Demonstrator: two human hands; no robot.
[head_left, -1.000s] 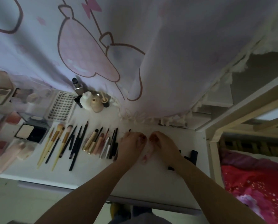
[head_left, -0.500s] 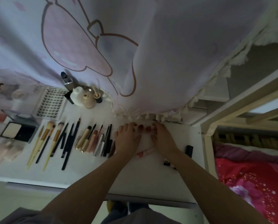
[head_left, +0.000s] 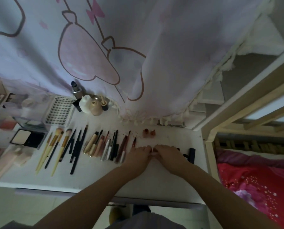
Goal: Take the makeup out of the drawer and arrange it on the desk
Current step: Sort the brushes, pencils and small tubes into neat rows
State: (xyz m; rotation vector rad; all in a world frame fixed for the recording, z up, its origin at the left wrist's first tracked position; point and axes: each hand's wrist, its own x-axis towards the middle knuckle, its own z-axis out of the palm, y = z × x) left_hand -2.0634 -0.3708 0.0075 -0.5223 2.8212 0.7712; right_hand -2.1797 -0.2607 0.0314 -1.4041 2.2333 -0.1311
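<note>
On the white desk (head_left: 154, 179), makeup lies in a row: gold-handled brushes (head_left: 55, 146), black pencils (head_left: 77, 146), and gold, pink and silver lip tubes (head_left: 103, 146). Two small reddish bottles (head_left: 148, 133) stand upright near the desk's back edge. Just in front of them my left hand (head_left: 138, 156) and my right hand (head_left: 167, 153) meet, fingers curled down, pinching a small pale item (head_left: 152, 152) between them; most of it is hidden. Black tubes (head_left: 191, 154) lie to the right of my right hand.
A printed curtain (head_left: 138, 63) hangs over the desk's back edge. At the back left are a lash tray (head_left: 58, 111), small bottles (head_left: 90, 104) and an open compact (head_left: 28, 138). A wooden bed frame (head_left: 210, 154) and red bedding (head_left: 261, 179) border the right side.
Both hands have drawn back from the desk's far edge toward me. The two small reddish bottles now stand uncovered where the hands were.
</note>
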